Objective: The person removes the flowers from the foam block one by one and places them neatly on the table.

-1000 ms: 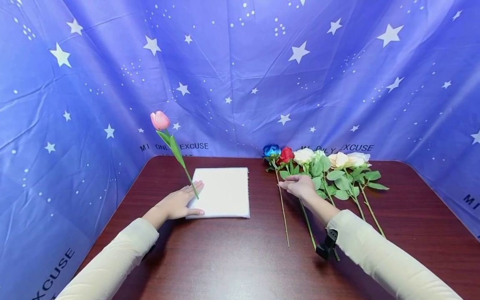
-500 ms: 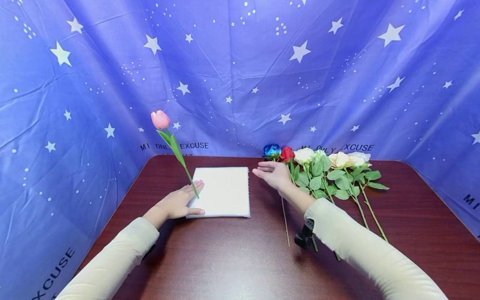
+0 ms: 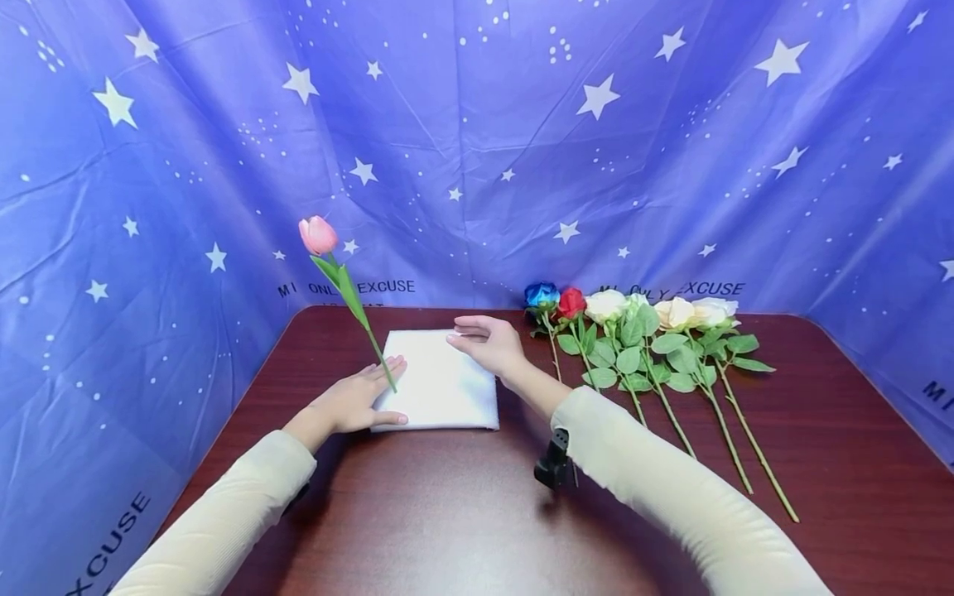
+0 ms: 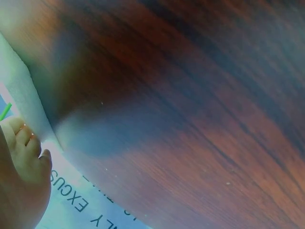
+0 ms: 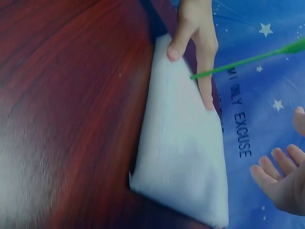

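Note:
A white foam block [image 3: 447, 393] lies on the table. From its left part a pink tulip [image 3: 319, 237] rises, tilted left, its green stem [image 5: 228, 67] meeting the top of the block. My left hand [image 3: 350, 404] rests on the block's left edge with fingers and thumb spread on either side of the stem. Over the block's far right corner hovers my right hand [image 3: 490, 346], fingers loosely extended and holding nothing. In the right wrist view, that hand [image 5: 286, 183] appears apart from the block. The left wrist view shows only part of the left hand [image 4: 28, 167].
To the right lie a blue rose [image 3: 542, 295], a red rose [image 3: 571, 303] and several pale roses [image 3: 605, 305] with long leafy stems. A dark wooden table [image 3: 417, 521] carries everything. A blue star-patterned cloth [image 3: 462, 141] hangs behind and at the sides.
My right hand has moved left from the rose stems, past the blue rose, to above the foam block, without carrying a flower. The left hand and the tulip have stayed in place.

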Demonstrator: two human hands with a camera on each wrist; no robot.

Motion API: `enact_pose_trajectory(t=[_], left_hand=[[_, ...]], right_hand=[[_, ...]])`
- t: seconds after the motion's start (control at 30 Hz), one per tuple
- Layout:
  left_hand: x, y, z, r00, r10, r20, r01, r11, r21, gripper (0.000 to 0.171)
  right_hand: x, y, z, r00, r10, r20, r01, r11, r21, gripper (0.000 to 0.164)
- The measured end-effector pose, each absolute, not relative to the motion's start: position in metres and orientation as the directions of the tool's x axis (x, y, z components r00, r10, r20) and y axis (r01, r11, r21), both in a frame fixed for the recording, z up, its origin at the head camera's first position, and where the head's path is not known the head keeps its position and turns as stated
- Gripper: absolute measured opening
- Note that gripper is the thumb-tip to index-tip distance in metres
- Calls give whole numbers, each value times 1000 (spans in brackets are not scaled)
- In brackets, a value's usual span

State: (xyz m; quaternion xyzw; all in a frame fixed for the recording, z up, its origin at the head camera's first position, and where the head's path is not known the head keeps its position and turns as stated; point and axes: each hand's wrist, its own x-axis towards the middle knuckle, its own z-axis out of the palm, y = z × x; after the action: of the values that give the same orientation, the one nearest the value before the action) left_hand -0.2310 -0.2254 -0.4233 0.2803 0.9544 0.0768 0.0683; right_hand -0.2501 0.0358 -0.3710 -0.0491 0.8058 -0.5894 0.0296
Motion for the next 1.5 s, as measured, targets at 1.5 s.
enact_pose_trajectory(t=[1.5], left_hand=[[-230, -226, -424, -831, 551, -70, 530, 825, 197, 96]], right_hand=[[-237, -33, -383, -922, -340, 187, -266, 206, -942, 21]])
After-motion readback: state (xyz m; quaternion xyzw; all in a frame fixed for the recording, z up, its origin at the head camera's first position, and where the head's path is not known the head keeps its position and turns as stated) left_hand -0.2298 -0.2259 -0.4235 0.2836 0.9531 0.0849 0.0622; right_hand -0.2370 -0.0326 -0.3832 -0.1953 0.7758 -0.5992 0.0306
